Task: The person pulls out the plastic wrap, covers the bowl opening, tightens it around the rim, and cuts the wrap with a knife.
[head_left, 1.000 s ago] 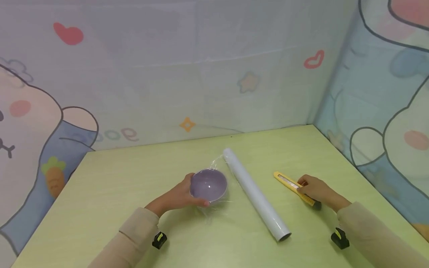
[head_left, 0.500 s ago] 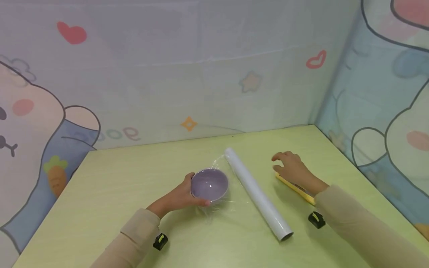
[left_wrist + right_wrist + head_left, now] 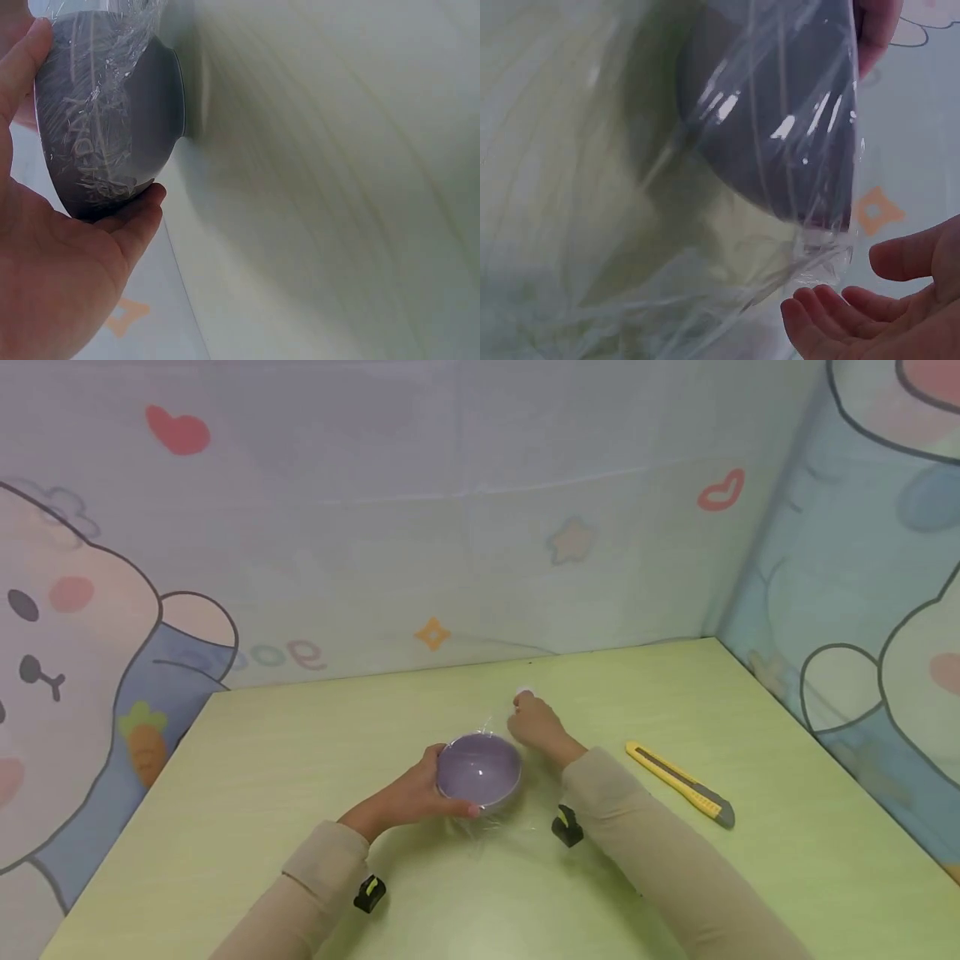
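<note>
My left hand point(image 3: 427, 787) grips a purple bowl point(image 3: 480, 768) by its side, thumb near the front rim and fingers around the back. Clear plastic wrap point(image 3: 97, 105) clings in wrinkles to the bowl's outer wall and trails off it. My right hand point(image 3: 534, 723) is beyond the bowl, by the white far end of the cling film roll point(image 3: 525, 691); my right arm hides the rest of the roll. In the right wrist view, the thumb and fingers point(image 3: 817, 315) stand apart beside the stretched film, with nothing between them.
A yellow utility knife point(image 3: 680, 783) lies on the light green table point(image 3: 337, 710), to the right of my right forearm. Behind the table hangs a cartoon-printed cloth point(image 3: 375, 527), and another side of it closes off the right.
My right hand has let go of the utility knife, leaving it on the table, and moved left to the roll's far end. My left hand keeps holding the bowl.
</note>
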The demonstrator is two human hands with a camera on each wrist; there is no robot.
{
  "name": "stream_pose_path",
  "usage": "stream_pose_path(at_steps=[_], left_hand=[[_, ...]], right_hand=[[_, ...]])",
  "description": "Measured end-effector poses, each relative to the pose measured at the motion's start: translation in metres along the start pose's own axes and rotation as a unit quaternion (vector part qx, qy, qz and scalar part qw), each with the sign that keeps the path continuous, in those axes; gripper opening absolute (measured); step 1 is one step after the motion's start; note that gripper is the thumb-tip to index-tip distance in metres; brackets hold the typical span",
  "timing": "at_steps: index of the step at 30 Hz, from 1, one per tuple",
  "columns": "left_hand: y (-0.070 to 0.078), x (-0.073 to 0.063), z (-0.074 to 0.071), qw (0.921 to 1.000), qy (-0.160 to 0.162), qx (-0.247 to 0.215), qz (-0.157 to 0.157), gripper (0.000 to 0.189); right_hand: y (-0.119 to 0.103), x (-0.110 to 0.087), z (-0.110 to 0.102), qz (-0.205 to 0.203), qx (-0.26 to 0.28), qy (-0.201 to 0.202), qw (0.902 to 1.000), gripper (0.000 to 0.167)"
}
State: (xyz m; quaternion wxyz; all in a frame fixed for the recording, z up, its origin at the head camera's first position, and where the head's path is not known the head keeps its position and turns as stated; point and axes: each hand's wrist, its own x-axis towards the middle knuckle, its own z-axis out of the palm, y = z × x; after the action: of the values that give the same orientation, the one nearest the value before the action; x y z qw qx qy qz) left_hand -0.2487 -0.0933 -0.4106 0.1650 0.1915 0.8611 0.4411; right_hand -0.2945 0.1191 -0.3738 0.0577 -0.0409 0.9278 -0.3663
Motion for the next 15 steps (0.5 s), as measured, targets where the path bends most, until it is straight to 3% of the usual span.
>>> stream_pose_path(at_steps=[8,15], left_hand=[[0.0005,-0.0013,0.0007,1.0000,0.004,0.006,0.000,0.109],[-0.0030,0.0007,0.0019,1.0000,-0.002,-0.007,0.003,0.107]], right_hand=[[0.0097,0.0034,0.0020,0.022,0.015,-0.030,0.9992,0.053],[0.0102,0.0061,0.0047,-0.017,-0.017,-0.026,0.9994,0.062]])
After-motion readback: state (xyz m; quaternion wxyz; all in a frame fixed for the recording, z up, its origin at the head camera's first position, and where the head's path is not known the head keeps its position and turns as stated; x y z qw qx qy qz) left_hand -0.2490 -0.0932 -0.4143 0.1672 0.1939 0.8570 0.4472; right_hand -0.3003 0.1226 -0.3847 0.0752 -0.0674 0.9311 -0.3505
